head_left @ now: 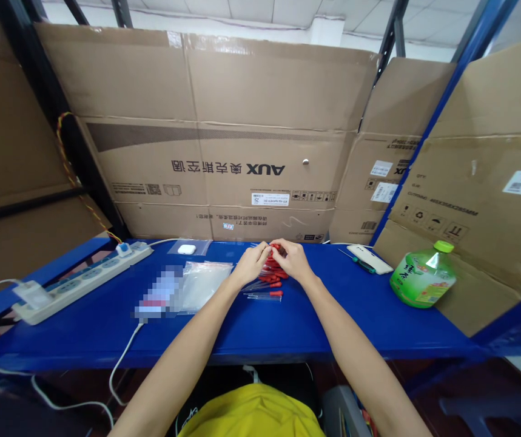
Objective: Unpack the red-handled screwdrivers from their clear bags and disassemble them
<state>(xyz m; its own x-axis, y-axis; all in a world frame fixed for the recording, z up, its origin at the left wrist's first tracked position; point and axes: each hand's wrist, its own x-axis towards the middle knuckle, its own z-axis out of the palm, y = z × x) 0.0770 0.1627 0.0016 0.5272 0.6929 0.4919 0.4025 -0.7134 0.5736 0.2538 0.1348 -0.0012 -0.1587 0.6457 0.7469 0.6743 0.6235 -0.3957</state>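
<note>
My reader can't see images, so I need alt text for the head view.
A person's left hand and right hand meet at a pile of thin, red-ended pieces on a blue table. Plastic bags lie to the left, a green-capped bottle sits to the right, and cardboard panels stand behind.

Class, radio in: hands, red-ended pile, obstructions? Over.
Left hand and right hand together at red-ended pile; grip unclear. Pile on blue table. Clear bags left, not blocking.
</note>
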